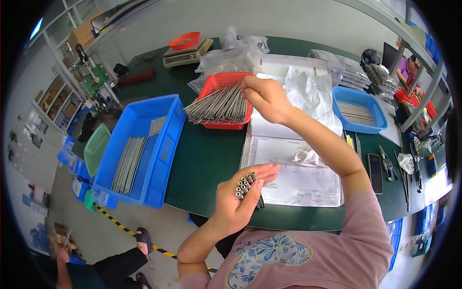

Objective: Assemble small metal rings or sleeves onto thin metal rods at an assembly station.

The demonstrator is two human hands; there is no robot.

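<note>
My left hand (240,197) is held palm up over the table's near edge, closed around a small bundle of thin metal rods (246,184) whose ends point up at me. My right hand (264,98) reaches forward to the red basket (216,83), its fingertips pinched on the ends of the metal rods (219,105) piled there. Those rods stick out over the basket's left rim.
A blue bin (159,144) at the left holds more rods beside a green basket (96,147). A blue basket (358,108) of rods sits at the right. Drawings (293,168), plastic bags (231,55), a scale with an orange dish (185,45), a phone (375,173) and tools lie about. Another person sits at far right.
</note>
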